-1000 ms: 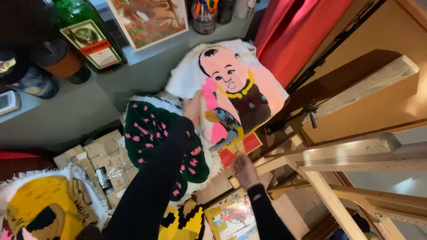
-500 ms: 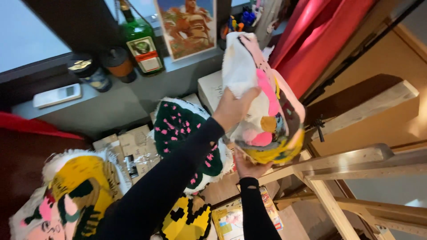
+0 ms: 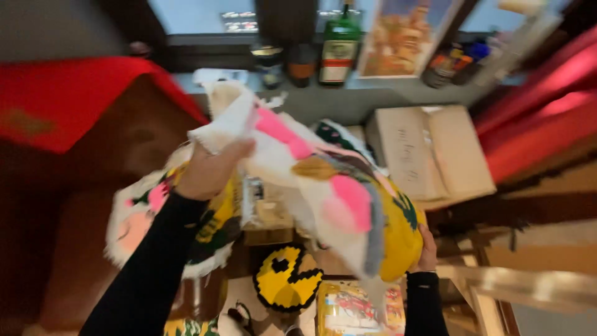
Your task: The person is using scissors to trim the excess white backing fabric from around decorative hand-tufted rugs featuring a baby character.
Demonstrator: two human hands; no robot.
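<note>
My left hand [image 3: 214, 171] fingers pinch the white far-left corner of the tufted rug [image 3: 323, 193]; right hand [image 3: 426, 249] grips its yellow near-right edge, fingers hidden behind, so can't tell their set. Rug's up in the air btwn both hands, crumpled, not laid anywhere yet. Round yellow rug [image 3: 286, 277] below, cardboard box [image 3: 429, 152] far right.

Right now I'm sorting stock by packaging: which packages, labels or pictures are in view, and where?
Cardboard box: right of the held rug, tan, flaps shut.
Green bottle: back ledge, pale rectangular label.
Picture: leaning beside the bottle, orange tones.
Printed package: bottom centre, yellow and red, flat.
</note>
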